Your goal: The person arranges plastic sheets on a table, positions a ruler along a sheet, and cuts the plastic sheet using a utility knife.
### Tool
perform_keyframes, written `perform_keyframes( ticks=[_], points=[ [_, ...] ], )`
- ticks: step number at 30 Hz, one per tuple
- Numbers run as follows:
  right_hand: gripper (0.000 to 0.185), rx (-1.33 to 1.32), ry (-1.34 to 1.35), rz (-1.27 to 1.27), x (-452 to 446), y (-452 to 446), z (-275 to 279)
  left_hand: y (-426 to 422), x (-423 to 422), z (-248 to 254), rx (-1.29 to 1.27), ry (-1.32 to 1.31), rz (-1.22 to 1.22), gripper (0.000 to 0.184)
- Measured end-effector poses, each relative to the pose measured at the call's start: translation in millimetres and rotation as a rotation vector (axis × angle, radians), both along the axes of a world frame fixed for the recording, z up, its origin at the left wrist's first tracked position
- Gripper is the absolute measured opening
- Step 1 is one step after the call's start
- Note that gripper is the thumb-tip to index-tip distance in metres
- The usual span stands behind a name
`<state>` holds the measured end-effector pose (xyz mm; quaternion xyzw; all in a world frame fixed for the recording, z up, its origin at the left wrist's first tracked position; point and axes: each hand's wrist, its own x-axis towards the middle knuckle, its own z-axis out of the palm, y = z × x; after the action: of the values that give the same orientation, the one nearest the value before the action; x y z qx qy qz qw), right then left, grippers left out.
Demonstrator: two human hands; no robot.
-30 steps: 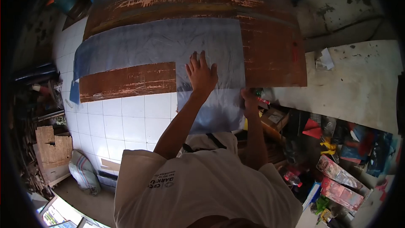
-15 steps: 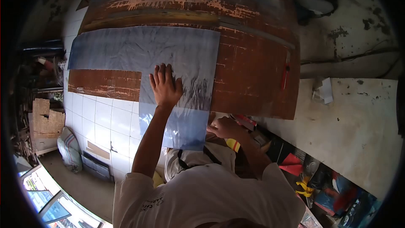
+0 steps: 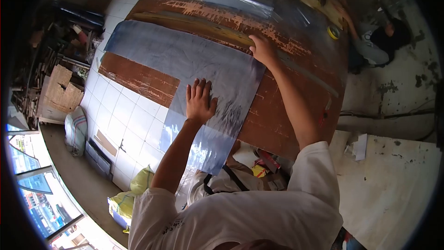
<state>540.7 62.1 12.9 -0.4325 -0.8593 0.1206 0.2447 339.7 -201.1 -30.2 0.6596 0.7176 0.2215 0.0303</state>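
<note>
A bluish clear plastic sheet (image 3: 185, 48), cut in an L shape, lies on the brown worn tabletop (image 3: 296, 97), and its near end hangs over the front edge towards my lap. My left hand (image 3: 200, 102) rests flat on the sheet with fingers spread, near the inner corner of the L. Over by the sheet's far right corner, my right hand (image 3: 264, 51) has its fingers partly curled and apart, with nothing visible in them. Whether it touches the sheet or the tabletop I cannot tell. A red-handled tool (image 3: 325, 110) lies at the table's right side.
Across the table's far half runs a long flat strip (image 3: 199, 25), with more clear plastic (image 3: 238, 2) behind it. A yellow tape roll (image 3: 333, 32) is at the far right, near another person (image 3: 377, 48). A pale board (image 3: 379, 176) stands right; sacks (image 3: 76, 132) sit left.
My right hand has left the sheet's near right edge and reached forward to its far right corner. My left hand stays flat on the sheet. The view has turned.
</note>
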Motion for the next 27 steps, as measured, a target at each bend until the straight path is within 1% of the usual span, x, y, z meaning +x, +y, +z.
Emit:
perform_keyframes(
  ticks=[2, 3, 4, 6, 7, 8, 10, 12, 13, 14, 16, 17, 18, 20, 21, 22, 24, 27],
  points=[
    [0.044, -0.201, -0.207, 0.066, -10.1, 18.5, 0.2, -1.4, -0.7, 1.5, 0.007, -0.03, -0.015, 0.066],
    [0.046, -0.24, -0.228, 0.101, -12.8, 28.9, -4.0, -1.6, -1.1, 3.3, -0.007, -0.044, -0.008, 0.066],
    [0.05, -0.192, -0.281, 0.091, -16.1, 25.5, 10.9, -1.6, -2.2, 1.6, -0.009, -0.056, -0.004, 0.067],
    [0.049, -0.183, -0.395, 0.167, -17.6, 34.0, 19.6, -3.0, -5.0, 1.3, -0.001, -0.062, -0.008, 0.067],
    [0.05, -0.153, -0.434, 0.161, -21.7, 28.5, 28.4, -3.3, -6.5, 4.4, -0.061, -0.051, -0.013, 0.066],
    [0.054, -0.153, -0.497, 0.197, -24.4, 36.0, 21.3, -2.5, -9.2, 4.4, -0.062, -0.052, 0.017, 0.066],
    [0.057, -0.191, -0.556, 0.218, -32.6, 39.6, 27.0, -4.3, -9.6, 1.6, -0.02, -0.101, -0.014, 0.067],
    [0.061, -0.29, -0.553, 0.172, -38.1, 44.3, 33.9, -6.7, -8.7, -2.1, -0.035, -0.103, 0.012, 0.067],
    [0.066, -0.257, -0.513, 0.182, -37.5, 46.7, 27.5, -6.3, -9.1, -1.9, -0.032, -0.103, -0.001, 0.067],
    [0.066, -0.258, -0.52, 0.202, -38.4, 47.3, 25.2, -5.1, -10.2, -0.9, -0.024, -0.098, -0.014, 0.067],
    [0.071, -0.161, -0.489, 0.262, -38.1, 41.3, 27.1, -6.3, -10.8, 0.3, -0.014, -0.108, 0.011, 0.067],
    [0.073, -0.202, -0.473, 0.29, -39.8, 42.9, 28.9, -6.0, -10.7, 0.4, -0.005, -0.112, 0.004, 0.067],
    [0.073, -0.199, -0.48, 0.318, -39.0, 48.0, 26.3, -6.8, -10.2, 0.6, 0.002, -0.114, -0.002, 0.067],
    [0.072, -0.209, -0.352, 0.319, -33.1, 53.5, 18.0, -8.4, -9.6, 1.8, -0.029, -0.112, 0.009, 0.067],
    [0.072, -0.262, -0.303, 0.277, -31.6, 51.8, 24.2, -7.6, -10.2, 2.4, -0.052, -0.107, -0.003, 0.067],
    [0.072, -0.258, -0.298, 0.287, -29.1, 52.5, 23.7, -7.7, -10.1, 3.5, -0.05, -0.101, 0.006, 0.067],
    [0.073, -0.073, -0.256, 0.337, -22.6, 51.4, 29.8, -7.4, -9.1, 5.1, -0.065, -0.101, 0.0, 0.068],
    [0.072, -0.057, -0.26, 0.322, -6.4, 36.1, 51.8, -7.8, -7.7, 3.4, -0.041, -0.087, 0.006, 0.068]
  ],
)
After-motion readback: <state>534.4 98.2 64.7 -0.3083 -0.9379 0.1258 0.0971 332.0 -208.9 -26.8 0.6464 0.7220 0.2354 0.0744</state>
